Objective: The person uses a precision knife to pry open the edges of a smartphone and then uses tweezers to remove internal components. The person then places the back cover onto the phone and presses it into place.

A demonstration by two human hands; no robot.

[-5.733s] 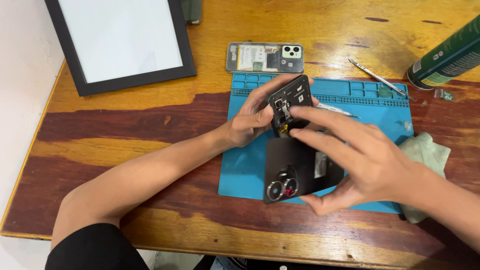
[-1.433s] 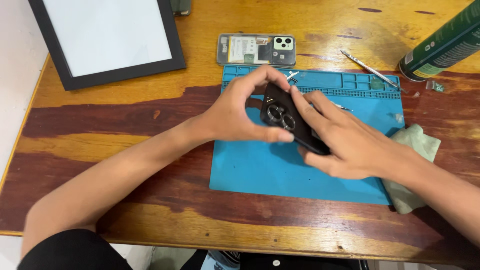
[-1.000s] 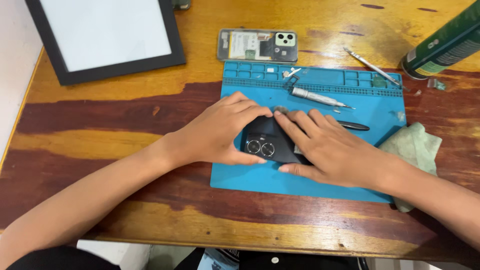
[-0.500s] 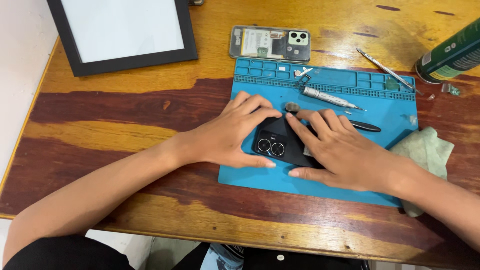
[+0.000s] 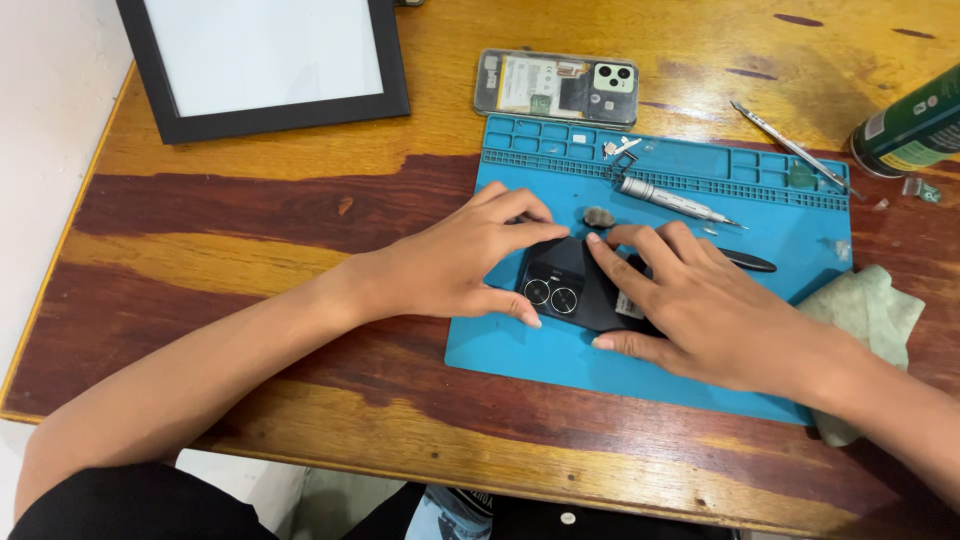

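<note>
The black phone (image 5: 575, 290) lies flat, back up, on the blue work mat (image 5: 700, 380), just left of the mat's middle, and both hands are down on it. Left to right now: the left hand (image 5: 455, 265) comes in from the left along the wooden table (image 5: 250, 250), forearm low, palm down. Its fingers arch and spread around the phone's camera end, fingertips touching the top edge and the thumb set against the lower corner. It's a loose, pinching frame around that end, not a closed fist. The phone's back is plain dark, with two round lenses side by side in a raised block near the left hand's thumb; a small pale label shows further along, partly under the other hand.

The right hand (image 5: 710, 315) lies over the rest of the phone, palm down, fingers straight and fanned out, index fingertip pressing on the back near the lenses, thumb along the lower edge. It's flat on the phone, not wrapped around it.

Past the fingertips, a silver screwdriver (image 5: 670, 200) rests on the mat, and black tweezers (image 5: 748, 262) poke out beside the right hand. An opened phone (image 5: 556, 87) lies on the table just above the mat.
</note>
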